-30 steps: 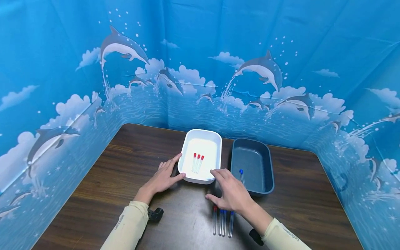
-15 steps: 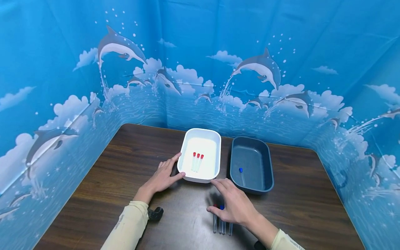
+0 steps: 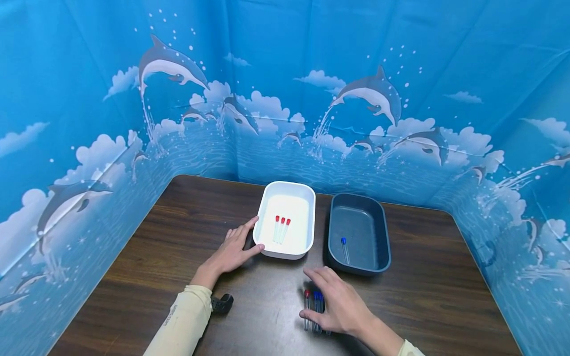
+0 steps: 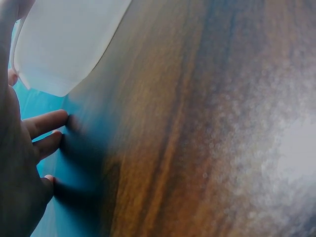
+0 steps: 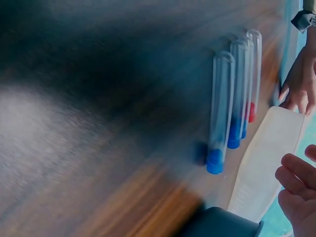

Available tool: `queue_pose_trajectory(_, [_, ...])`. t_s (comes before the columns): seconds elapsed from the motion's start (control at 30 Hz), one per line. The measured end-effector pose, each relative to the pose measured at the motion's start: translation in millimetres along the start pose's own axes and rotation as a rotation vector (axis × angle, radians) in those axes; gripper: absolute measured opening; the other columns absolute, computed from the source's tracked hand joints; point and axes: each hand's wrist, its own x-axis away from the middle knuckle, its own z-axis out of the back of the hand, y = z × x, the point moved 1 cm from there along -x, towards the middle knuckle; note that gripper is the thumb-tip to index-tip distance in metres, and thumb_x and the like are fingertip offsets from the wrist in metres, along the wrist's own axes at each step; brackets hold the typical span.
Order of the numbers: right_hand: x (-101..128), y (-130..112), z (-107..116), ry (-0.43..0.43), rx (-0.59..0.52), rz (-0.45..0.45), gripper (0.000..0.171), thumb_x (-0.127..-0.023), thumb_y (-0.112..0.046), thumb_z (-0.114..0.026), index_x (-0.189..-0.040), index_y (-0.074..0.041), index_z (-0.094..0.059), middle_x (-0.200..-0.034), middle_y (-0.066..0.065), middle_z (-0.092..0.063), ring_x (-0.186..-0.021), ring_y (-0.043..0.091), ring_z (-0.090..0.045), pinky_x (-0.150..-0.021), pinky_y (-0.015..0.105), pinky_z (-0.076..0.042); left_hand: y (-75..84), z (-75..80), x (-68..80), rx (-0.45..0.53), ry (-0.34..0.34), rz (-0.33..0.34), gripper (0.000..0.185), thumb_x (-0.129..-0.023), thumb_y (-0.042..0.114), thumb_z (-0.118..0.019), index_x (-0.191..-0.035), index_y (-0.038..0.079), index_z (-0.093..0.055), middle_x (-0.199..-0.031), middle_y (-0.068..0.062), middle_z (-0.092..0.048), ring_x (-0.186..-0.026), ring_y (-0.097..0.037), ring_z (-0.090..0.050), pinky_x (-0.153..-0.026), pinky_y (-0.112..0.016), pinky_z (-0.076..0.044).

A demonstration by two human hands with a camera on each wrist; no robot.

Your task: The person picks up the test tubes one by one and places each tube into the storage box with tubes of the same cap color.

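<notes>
My left hand (image 3: 229, 254) rests against the near left corner of a white tray (image 3: 285, 255), thumb and fingertips at its rim. Inside that tray lie three red-capped test tubes (image 3: 282, 230). Over the table, my right hand (image 3: 340, 301) hovers with thumb and fingers apart, holding nothing. Beneath and beside it lie a red-capped test tube (image 3: 307, 311) and several blue-capped test tubes (image 5: 219, 113), side by side; the hand partly covers the blue ones in the head view. A single blue-capped test tube (image 3: 345, 252) leans in the dark tray (image 3: 383, 264).
Both trays stand side by side toward the back of the wooden table (image 3: 178, 222). A blue dolphin-print curtain (image 3: 276, 99) rises behind the table and along its sides. On the left wrist sits a black camera mount (image 3: 221, 303).
My right hand has drawn back from the white tray's near right corner toward the tubes on the table. My left hand stays at the tray.
</notes>
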Motion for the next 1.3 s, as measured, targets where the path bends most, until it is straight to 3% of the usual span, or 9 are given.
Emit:
queue_pose_trajectory(0.3, [5,3,-14,-0.088,-0.028,0.027,0.087,-0.079,-0.067,-0.068,-0.148,-0.020,-0.043,-0.141,-0.002,-0.048,-0.124,0.016,-0.049,-0.097,0.046,-0.047,0.3,-0.5,0.2,0.003,0.000,0.002,0.084,-0.090,0.066,-0.053,-0.157,0.038,-0.010,-0.160,0.000,-0.024,-0.145,-0.028,-0.024,-0.114,-0.062,-0.005])
queue_pose_trajectory(0.63, [9,3,-30,-0.061,0.043,0.105,0.092,-0.077,-0.072,-0.067,-0.146,-0.014,-0.046,-0.138,0.000,-0.050,-0.123,0.016,-0.049,-0.096,0.043,-0.048,-0.5,-1.4,0.7,0.003,0.003,0.001,0.084,-0.090,0.069,-0.051,-0.156,0.040,-0.009,-0.160,0.000,-0.025,-0.145,-0.026,-0.023,-0.114,-0.061,-0.005])
queue_pose_trajectory(1.3, [4,7,-30,-0.216,0.050,0.064,0.091,-0.076,-0.067,-0.071,-0.147,-0.017,-0.043,-0.138,0.002,-0.049,-0.121,0.017,-0.049,-0.092,0.044,-0.050,0.4,-1.5,1.3,0.002,0.002,0.007,0.086,-0.088,0.073,-0.048,-0.157,0.039,-0.009,-0.160,0.001,-0.024,-0.145,-0.026,-0.023,-0.114,-0.062,-0.004])
